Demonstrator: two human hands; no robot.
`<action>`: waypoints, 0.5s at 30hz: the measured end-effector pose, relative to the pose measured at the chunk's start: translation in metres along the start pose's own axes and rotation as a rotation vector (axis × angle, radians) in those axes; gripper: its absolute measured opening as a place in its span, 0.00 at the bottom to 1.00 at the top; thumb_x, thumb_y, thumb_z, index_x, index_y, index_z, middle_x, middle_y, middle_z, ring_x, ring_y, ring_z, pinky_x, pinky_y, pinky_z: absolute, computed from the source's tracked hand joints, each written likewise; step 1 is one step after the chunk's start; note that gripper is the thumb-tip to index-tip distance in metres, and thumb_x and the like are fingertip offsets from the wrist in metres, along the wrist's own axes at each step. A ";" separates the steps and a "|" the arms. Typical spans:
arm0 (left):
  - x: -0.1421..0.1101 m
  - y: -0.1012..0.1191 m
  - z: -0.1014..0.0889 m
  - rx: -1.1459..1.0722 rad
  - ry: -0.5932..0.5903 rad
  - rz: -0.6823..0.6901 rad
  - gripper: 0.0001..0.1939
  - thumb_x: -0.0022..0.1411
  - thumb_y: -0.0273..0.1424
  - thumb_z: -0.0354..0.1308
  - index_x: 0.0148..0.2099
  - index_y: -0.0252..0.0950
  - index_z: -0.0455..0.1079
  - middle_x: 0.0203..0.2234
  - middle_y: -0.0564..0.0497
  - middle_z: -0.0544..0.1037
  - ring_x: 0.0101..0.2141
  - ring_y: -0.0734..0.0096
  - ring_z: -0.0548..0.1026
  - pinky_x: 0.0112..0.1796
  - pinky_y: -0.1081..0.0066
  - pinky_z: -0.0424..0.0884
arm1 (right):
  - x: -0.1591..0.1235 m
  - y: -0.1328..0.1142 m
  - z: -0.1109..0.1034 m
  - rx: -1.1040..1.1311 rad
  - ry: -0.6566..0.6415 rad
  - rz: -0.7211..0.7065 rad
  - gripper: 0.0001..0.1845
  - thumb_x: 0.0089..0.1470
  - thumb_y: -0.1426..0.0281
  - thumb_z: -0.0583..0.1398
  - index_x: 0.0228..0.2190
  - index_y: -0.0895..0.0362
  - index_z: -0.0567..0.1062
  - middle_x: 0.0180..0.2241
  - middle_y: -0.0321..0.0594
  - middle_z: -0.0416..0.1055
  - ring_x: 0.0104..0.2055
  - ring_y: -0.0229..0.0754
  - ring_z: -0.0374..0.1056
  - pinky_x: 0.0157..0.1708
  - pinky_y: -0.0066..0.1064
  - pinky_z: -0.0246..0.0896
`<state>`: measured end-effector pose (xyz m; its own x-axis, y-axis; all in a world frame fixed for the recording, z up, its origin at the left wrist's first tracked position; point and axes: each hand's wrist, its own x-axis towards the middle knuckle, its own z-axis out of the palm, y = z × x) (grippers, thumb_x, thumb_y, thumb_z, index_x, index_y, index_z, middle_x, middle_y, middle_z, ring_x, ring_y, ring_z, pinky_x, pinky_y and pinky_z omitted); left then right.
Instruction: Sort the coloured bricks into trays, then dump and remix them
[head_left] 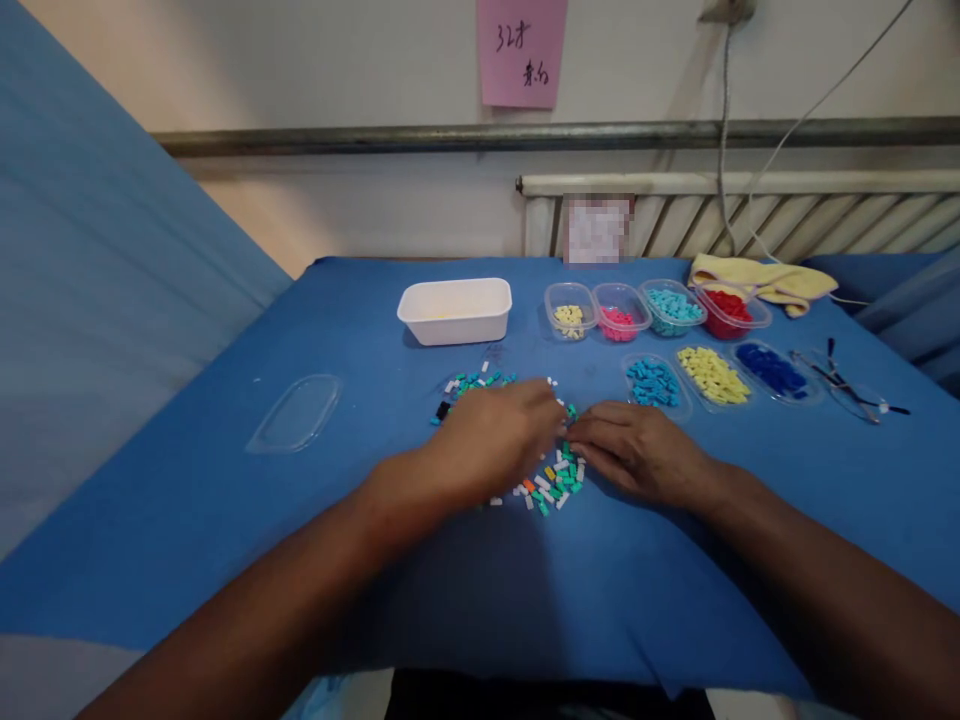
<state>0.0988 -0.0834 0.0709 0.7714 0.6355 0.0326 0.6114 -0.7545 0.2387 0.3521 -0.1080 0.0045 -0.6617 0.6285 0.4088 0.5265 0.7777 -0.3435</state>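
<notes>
A loose heap of small oblong plastic pieces [551, 485], mostly green and white with a few orange, yellow and black ones, lies on the blue cloth. My left hand [495, 430] bends over the middle of the heap, fingers curled and a little blurred. Its fingertips meet those of my right hand [637, 450] at the heap's right side. The right hand rests low against the pieces with its fingers pressed together. Whatever either hand pinches is hidden or too small to name. More pieces [472, 382] show behind the left hand.
A white tub [455, 325] stands behind the heap. Clear boxes of sorted pieces, including a box of red ones [727, 310] and a tray of yellow ones [712, 375], sit at the right. Beyond are glasses [844, 385] and a yellow towel [765, 278]. A clear lid [296, 412] lies left.
</notes>
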 end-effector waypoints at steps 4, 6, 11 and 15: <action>0.011 -0.051 -0.007 0.086 0.044 -0.157 0.17 0.81 0.35 0.50 0.57 0.39 0.80 0.51 0.44 0.82 0.50 0.57 0.81 0.47 0.62 0.75 | 0.000 -0.003 -0.002 -0.046 0.022 0.003 0.13 0.78 0.67 0.58 0.49 0.56 0.83 0.42 0.45 0.84 0.42 0.46 0.80 0.44 0.36 0.74; 0.012 -0.059 0.001 0.080 0.019 -0.130 0.17 0.80 0.33 0.51 0.59 0.40 0.80 0.52 0.44 0.83 0.49 0.58 0.81 0.47 0.63 0.75 | 0.000 -0.004 -0.004 -0.065 0.002 0.018 0.14 0.79 0.66 0.57 0.49 0.56 0.83 0.39 0.44 0.83 0.40 0.45 0.79 0.42 0.36 0.73; 0.013 -0.054 0.009 0.058 -0.019 -0.096 0.19 0.76 0.30 0.52 0.61 0.41 0.80 0.51 0.43 0.81 0.50 0.58 0.80 0.51 0.62 0.76 | 0.000 -0.005 -0.007 -0.078 0.008 0.006 0.15 0.79 0.67 0.57 0.49 0.57 0.83 0.36 0.42 0.82 0.38 0.44 0.79 0.40 0.34 0.70; 0.014 -0.047 0.003 0.029 -0.094 -0.108 0.25 0.72 0.28 0.54 0.68 0.40 0.76 0.53 0.43 0.80 0.52 0.55 0.80 0.53 0.60 0.77 | 0.000 -0.003 -0.006 -0.081 0.002 -0.008 0.14 0.79 0.67 0.57 0.49 0.58 0.83 0.36 0.42 0.81 0.37 0.43 0.78 0.39 0.33 0.69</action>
<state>0.0813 -0.0393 0.0569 0.7129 0.6963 -0.0835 0.6958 -0.6875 0.2080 0.3539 -0.1104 0.0100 -0.6650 0.6223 0.4129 0.5628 0.7810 -0.2707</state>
